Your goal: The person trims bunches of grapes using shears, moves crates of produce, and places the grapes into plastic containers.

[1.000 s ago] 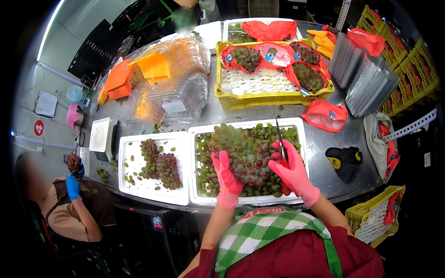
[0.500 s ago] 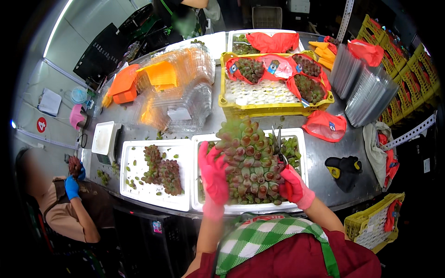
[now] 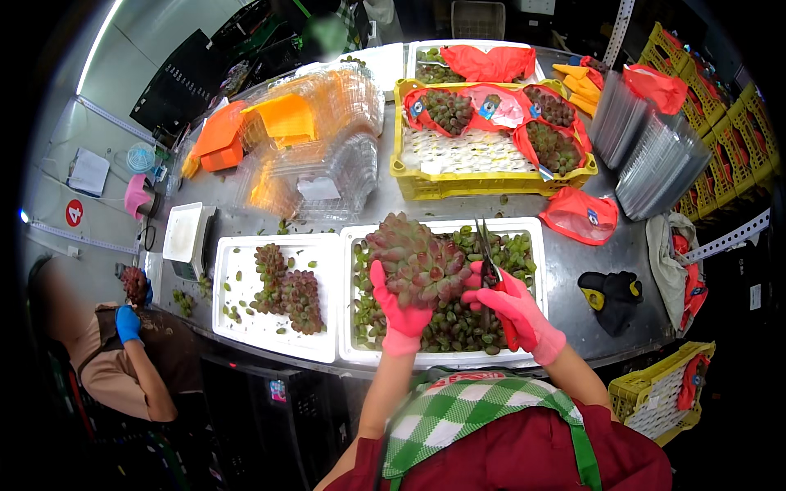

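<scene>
I have the big bunch of grapes (image 3: 416, 260) up off its bed, in the middle of the frame above the right white tray (image 3: 524, 229). My left hand (image 3: 396, 311), in a pink glove, is closed around the underside of the bunch, fingers wrapped up its lower left side so it carries the weight. My right hand (image 3: 512, 309), also gloved pink, has its fingers shut on the handles of a pair of scissors (image 3: 488, 255) whose blades point up toward the top of the frame, just right of the bunch and close beside it. Compared with a second ago the bunch has come from lying low on the loose grapes to being held upright and turned toward me, and the scissors have moved in next to it; I judge that I am now inspecting and trimming rather than picking up. Loose green and reddish grapes fill the tray under both hands. To the left sits a second white tray (image 3: 237, 323) with a smaller bunch (image 3: 282, 286), and toward the top a yellow crate (image 3: 491, 176) holds wrapped bunches on the steel tabletop (image 3: 573, 262). At lower left another person's blue-gloved hand (image 3: 127, 323) holds a small bunch.
</scene>
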The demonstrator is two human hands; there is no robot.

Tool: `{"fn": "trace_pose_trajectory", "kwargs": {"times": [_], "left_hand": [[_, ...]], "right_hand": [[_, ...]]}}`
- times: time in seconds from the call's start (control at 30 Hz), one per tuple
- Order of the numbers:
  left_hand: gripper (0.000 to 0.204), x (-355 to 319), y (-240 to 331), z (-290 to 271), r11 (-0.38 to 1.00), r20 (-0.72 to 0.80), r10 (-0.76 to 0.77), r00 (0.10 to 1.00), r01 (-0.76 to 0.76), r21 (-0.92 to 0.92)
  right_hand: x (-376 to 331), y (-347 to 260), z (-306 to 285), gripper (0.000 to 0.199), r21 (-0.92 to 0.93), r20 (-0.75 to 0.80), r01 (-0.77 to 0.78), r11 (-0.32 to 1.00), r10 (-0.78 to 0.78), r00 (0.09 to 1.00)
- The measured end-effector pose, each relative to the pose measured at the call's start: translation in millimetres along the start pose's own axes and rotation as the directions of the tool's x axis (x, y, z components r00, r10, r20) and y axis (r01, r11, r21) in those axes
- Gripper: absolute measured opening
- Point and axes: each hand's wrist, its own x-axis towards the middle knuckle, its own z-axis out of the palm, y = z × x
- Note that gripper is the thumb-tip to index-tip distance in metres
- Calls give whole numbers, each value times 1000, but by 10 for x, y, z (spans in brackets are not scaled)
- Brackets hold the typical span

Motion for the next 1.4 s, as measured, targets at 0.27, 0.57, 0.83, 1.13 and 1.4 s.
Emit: {"fn": "trace_pose_trajectory", "kwargs": {"times": [0.27, 0.57, 0.83, 1.13, 1.4], "left_hand": [[57, -67, 11, 86, 998, 7, 62, 998, -62, -1], [58, -237, 80, 415, 905, -128, 151, 980, -85, 418], [76, -216, 348, 68, 943, 32, 79, 996, -85, 323], [83, -300, -13, 17, 995, 72, 87, 994, -90, 39], [75, -357, -36, 45, 882, -264, 189, 946, -46, 468]], "right_hand": [[141, -4, 37, 63, -183, -64, 260, 948, -275, 959], [181, 85, -38, 56, 230, 73, 182, 956, -203, 976], [108, 216, -43, 57, 416, 189, 56, 908, -146, 971], [28, -94, 120, 64, -529, -69, 352, 772, -452, 889], [53, -618, 630, 61, -824, 553, 542, -164, -441, 707]]}}
